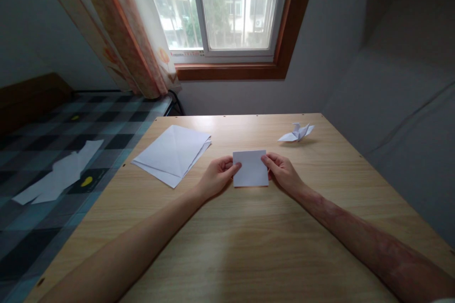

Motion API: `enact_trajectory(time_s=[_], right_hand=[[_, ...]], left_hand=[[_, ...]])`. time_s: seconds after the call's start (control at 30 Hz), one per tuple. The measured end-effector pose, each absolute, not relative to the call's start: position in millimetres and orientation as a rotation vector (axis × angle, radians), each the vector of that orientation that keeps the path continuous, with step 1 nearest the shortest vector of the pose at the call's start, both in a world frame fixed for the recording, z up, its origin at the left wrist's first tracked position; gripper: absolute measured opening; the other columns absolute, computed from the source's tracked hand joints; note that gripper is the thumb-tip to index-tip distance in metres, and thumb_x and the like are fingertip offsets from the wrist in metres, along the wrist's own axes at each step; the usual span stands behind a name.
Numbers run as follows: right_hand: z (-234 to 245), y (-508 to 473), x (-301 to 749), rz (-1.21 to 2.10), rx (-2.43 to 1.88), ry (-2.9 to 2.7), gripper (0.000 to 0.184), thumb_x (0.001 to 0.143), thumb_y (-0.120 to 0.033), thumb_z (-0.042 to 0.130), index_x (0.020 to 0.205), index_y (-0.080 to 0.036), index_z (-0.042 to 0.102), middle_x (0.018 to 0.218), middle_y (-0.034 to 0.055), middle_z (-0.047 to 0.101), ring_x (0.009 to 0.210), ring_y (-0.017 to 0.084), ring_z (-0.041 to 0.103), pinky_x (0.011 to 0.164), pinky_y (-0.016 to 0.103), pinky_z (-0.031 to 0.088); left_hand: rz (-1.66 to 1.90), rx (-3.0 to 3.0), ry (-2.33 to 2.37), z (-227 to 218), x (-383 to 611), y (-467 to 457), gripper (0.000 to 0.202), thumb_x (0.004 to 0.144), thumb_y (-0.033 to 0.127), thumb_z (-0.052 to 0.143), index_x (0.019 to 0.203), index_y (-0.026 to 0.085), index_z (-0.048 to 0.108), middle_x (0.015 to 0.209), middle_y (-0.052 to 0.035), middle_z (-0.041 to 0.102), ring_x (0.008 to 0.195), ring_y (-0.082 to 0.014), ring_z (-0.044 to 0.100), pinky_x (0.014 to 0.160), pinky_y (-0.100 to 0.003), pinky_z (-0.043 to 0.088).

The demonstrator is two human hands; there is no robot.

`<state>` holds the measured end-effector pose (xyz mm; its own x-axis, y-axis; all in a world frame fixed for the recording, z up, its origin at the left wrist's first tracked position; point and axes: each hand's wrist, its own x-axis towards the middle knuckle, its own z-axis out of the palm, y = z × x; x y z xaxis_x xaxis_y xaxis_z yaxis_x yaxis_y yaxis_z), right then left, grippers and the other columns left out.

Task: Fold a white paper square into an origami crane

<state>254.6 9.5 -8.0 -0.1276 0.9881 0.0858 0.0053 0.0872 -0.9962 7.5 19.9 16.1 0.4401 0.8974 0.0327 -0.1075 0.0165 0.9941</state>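
Observation:
Between my two hands is a small white square of folded paper (250, 170), held up just over the table. My left hand (221, 174) pinches its left edge, thumb on the near face and the other fingers curled behind. On the opposite edge my right hand (282, 170) grips in the same way, its thumb near the upper right corner. A white origami crane (297, 132) stands beyond my right hand. Several larger sheets of white paper (174, 149), with creases, lie stacked beyond my left hand.
The wooden table (249, 246) reaches toward a wall with a barred window (234, 9). Left of it is a bed with a checked cover (35, 232), where white paper scraps (64, 175) lie. A patterned curtain (124, 33) hangs beside the window.

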Motion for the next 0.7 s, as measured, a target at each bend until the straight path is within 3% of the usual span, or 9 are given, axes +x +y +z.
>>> enact_trajectory(time_s=[0.3,0.53,0.7], right_hand=[[-9.1,9.3,254.2,1.189,-1.058,-1.325,0.053,0.094,-0.073,0.074,0.083,-0.021,0.069,0.069,-0.0025,0.060,0.054,0.013,0.053,0.048,0.025,0.043],[-11.0,9.4,255.9,1.175,-1.059,-1.331,0.052,0.096,-0.067,0.074,0.074,-0.021,0.064,0.062,-0.0034,0.057,0.052,0.013,0.054,0.050,0.025,0.042],[-11.4,10.0,256.7,1.118,-1.099,-1.353,0.052,0.098,-0.070,0.068,0.080,-0.021,0.068,0.062,-0.0024,0.059,0.053,0.014,0.055,0.052,0.026,0.044]], left_hand=[[0.905,1.334,0.776,16.7,6.4,18.5,0.048,0.088,0.058,0.087,0.110,0.015,0.081,0.095,-0.0064,0.082,0.088,-0.0233,0.076,0.084,-0.032,0.060],[0.952,1.349,0.875,13.0,5.8,20.8,0.054,0.092,0.070,0.077,0.085,0.016,0.075,0.077,-0.0029,0.071,0.069,-0.0159,0.061,0.065,-0.026,0.049],[0.922,1.423,0.867,18.3,5.3,18.3,0.055,0.094,0.071,0.074,0.088,0.016,0.076,0.082,-0.0042,0.073,0.073,-0.0173,0.061,0.070,-0.027,0.050]])
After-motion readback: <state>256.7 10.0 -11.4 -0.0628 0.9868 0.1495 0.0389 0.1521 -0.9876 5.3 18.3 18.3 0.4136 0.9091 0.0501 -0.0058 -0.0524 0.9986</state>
